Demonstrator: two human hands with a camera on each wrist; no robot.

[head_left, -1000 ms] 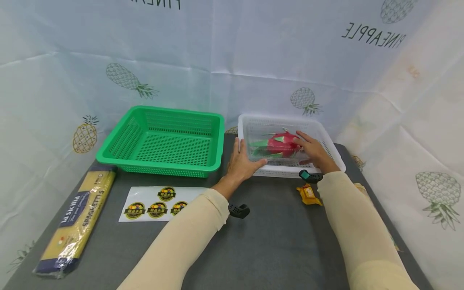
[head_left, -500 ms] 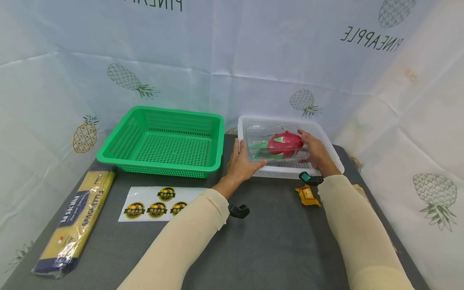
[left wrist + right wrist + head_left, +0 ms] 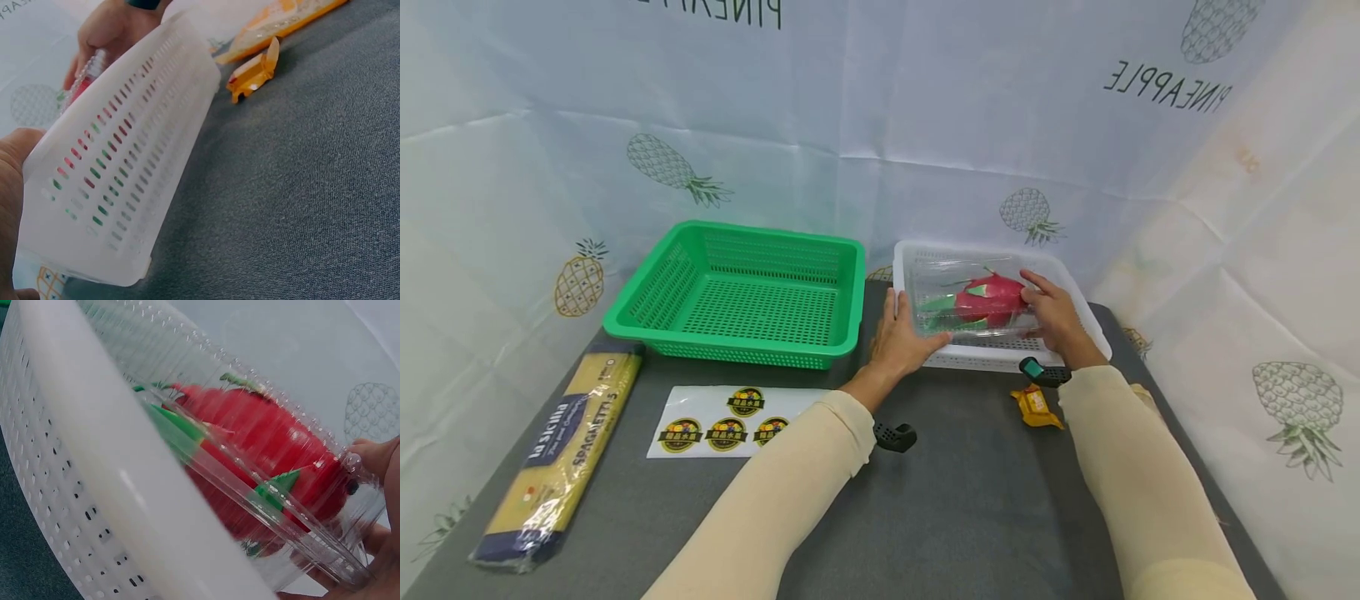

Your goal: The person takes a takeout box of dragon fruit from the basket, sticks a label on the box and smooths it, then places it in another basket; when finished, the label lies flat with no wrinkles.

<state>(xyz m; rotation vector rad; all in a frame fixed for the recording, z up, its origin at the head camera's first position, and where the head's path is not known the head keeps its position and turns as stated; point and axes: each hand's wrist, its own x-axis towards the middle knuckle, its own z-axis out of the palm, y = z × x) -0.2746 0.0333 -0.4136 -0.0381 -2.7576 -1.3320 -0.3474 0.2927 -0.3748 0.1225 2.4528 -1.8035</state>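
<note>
A red dragon fruit (image 3: 988,302) with green scales lies inside a clear plastic box (image 3: 206,450). My right hand (image 3: 1055,317) grips the box's right end, thumb and fingers around its edge in the right wrist view. The box sits tilted within the white basket (image 3: 977,358), partly hidden by the basket's front wall in both wrist views. At the basket's front left corner, my left hand (image 3: 898,342) rests with fingers straight along the side and the thumb stretched out at the front rim. The basket's slotted wall (image 3: 119,156) fills much of the left wrist view.
A green basket (image 3: 745,358) stands left of the white one. Nearer lie a sheet of round stickers (image 3: 727,421) and a spaghetti pack (image 3: 561,450). A small orange packet (image 3: 1036,406) is by my right wrist, with a larger orange-edged packet (image 3: 275,28) behind it.
My right hand has shifted from over the dragon fruit to the box's right end. The box first rises a little, then settles slightly lower. My left hand stays at the basket's corner.
</note>
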